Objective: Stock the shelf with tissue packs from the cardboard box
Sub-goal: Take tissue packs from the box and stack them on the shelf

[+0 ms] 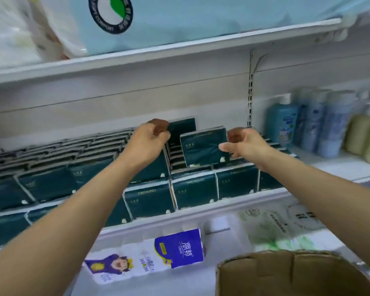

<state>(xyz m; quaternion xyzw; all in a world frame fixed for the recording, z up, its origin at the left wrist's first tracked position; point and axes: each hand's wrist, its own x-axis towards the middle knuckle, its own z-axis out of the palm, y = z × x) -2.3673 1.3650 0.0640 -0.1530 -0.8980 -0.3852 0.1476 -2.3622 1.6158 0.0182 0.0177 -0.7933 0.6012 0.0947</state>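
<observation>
Head view.
- Cardboard box [286, 274]: bottom right, cut off by the frame edge. Only brown flaps and wall show; its contents are out of sight.
- Left hand [150, 135]: fingers curled at the top of the rows, beside a raised back pack [183, 127]. The fingertips are in shadow, so I cannot tell whether it grips anything.
- Right hand [244, 142]: fingers curled, thumb tip at the right edge of the standing pack [203, 146]. Contact looks likely, but a true hold cannot be told.
- The standing pack is dark green. It sits tilted on the lower layer, between the two hands.
- Shelf [201, 208]: holds the dark green tissue packs [51, 182] in tight rows, two layers high on the left and one layer at the front right.
- Bottles [282, 120]: blue, far right on the same shelf, blurred, labels unreadable.
- Upper shelf [158, 48]: carries a pale blue bag [179, 18], cut off at the top.
- Below: a purple-and-white roll pack [179, 248] and a green-printed pack [276, 229], smeared by blur.
</observation>
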